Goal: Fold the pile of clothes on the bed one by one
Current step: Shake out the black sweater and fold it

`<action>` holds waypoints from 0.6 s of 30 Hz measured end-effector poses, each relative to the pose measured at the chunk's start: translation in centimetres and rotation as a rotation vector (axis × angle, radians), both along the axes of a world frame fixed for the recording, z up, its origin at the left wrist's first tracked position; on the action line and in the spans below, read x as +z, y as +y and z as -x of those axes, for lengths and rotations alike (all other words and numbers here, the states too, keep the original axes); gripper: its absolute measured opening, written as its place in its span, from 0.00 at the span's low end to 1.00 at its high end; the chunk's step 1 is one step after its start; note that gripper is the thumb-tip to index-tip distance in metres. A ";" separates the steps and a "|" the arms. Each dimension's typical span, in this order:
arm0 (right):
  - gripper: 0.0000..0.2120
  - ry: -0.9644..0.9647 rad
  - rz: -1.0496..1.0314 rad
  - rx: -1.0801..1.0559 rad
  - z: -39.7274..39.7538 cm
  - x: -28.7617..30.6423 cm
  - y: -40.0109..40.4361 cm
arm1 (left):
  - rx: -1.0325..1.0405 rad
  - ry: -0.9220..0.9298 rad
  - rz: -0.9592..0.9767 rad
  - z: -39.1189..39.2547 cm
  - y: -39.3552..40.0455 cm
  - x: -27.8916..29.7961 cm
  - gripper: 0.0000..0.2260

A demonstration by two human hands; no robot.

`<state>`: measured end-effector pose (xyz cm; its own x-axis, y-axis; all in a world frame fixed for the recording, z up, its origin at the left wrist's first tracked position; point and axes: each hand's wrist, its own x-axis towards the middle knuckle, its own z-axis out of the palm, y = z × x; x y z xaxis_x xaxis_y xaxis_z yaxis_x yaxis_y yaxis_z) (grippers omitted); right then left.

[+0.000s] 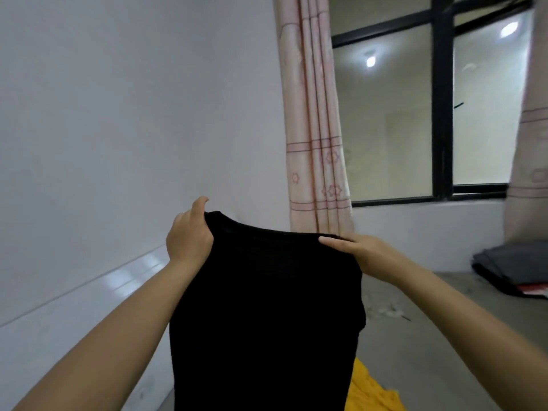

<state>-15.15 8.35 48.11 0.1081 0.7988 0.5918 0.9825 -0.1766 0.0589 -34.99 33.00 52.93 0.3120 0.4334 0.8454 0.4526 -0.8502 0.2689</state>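
Both hands hold a black garment [267, 307] up in the air. L hand [188, 237] grips its top corner, fingers curled round it. R hand [363, 252] pinches the top edge. Yellow cloth [372, 391] lies below.

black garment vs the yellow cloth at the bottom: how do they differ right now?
The black garment is held up in the air, hanging down; the yellow cloth lies crumpled low down. The black one is gripped at its top edge by the left hand and the right hand; the yellow one is untouched. The black one shows broadly; the yellow one is partly hidden behind it. Both are plain, unpatterned fabric.
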 end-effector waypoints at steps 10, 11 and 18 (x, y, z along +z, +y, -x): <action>0.31 1.155 -0.657 -0.247 9.6 -1.9 -8.9 | -0.113 0.195 -0.174 7.9 -8.4 -4.0 0.21; 0.32 1.138 -0.762 -0.315 11.2 -2.6 -9.8 | -0.142 0.197 -0.171 8.8 -9.6 -4.7 0.20; 0.16 -0.102 -0.550 -0.400 18.3 -6.0 -17.3 | -0.237 0.285 -0.168 14.0 -16.1 -7.8 0.31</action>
